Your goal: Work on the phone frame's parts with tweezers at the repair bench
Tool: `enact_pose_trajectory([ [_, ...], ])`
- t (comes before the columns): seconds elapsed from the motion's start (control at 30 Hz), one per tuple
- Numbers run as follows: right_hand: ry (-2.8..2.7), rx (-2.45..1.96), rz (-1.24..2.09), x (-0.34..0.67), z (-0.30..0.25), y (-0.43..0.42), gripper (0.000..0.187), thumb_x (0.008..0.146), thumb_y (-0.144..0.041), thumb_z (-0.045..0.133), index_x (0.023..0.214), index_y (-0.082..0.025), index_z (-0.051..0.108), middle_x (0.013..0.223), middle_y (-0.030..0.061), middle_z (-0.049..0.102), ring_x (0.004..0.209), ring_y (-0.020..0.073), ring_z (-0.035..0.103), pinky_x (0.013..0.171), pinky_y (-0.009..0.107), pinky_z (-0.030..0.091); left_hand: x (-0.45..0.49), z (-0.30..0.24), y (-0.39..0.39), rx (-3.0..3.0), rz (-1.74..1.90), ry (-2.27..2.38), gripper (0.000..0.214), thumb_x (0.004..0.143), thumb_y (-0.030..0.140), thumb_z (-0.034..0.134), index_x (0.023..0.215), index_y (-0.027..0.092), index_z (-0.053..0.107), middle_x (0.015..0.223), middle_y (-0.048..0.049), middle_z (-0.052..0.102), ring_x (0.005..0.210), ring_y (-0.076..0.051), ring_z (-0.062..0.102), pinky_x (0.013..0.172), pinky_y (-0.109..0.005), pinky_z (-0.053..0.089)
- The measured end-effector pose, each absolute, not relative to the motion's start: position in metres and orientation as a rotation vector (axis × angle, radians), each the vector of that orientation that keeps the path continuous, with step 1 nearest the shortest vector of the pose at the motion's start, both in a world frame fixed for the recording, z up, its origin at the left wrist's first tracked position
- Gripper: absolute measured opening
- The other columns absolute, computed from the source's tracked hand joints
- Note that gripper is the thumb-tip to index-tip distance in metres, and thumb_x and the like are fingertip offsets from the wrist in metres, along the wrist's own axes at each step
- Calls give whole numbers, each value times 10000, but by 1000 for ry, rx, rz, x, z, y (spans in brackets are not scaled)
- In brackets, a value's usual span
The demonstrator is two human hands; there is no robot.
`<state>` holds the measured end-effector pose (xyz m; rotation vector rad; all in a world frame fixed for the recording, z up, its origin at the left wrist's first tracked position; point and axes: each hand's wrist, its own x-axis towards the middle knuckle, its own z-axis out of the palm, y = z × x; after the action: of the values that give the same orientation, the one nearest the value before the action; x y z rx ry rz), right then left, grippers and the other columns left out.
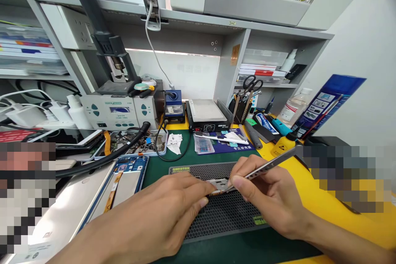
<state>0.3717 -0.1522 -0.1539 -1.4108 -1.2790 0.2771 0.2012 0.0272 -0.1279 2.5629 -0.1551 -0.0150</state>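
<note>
Over a black honeycomb-patterned mat [222, 218], my left hand [157, 210] pinches the left end of a small circuit board with silver metal shields [219, 183]. My right hand [269, 194] grips metal tweezers [269, 166] like a pen, with the handle slanting up to the right. Their tips reach the board's right side, partly hidden by my fingers, so whether they pinch anything cannot be seen. Left of my left hand lies an opened tablet [133, 175] with a blue frame and an orange ribbon cable [113, 193].
A hot-air station [120, 109] stands at the back left, its black hose [102, 167] crossing the bench. Behind the mat are a parts tray [159, 142], a heating plate [208, 111] and a tool holder [243, 105]. A yellow bottle [283, 144] stands at right.
</note>
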Motion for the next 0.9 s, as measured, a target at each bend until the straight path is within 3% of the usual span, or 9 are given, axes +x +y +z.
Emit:
enact_pose_trajectory([
  [0.3,-1281,-1409,262,372,-157,-153,149,988,-196,605,848,-203,654,784,17,605,723,159,579,588,269,442,199,-129,27,2583,6,-148,424,1054,282,364,1439,442,444,1251,14,650,1118,-197,619,993,-364,503],
  [0.63,-1248,-1397,339,374,-155,-153,163,989,-238,617,833,-201,647,785,17,608,648,140,545,511,247,413,201,-126,27,2557,19,-139,406,1049,273,360,1410,405,492,1225,-9,659,1110,-215,626,981,-369,500],
  [0.9,-1277,-1425,323,373,-156,-153,138,996,-222,612,862,-214,647,800,21,608,728,156,571,540,241,423,202,-126,27,2542,-1,-144,391,1049,268,365,1391,391,509,1216,-13,658,1105,-212,624,981,-367,494],
])
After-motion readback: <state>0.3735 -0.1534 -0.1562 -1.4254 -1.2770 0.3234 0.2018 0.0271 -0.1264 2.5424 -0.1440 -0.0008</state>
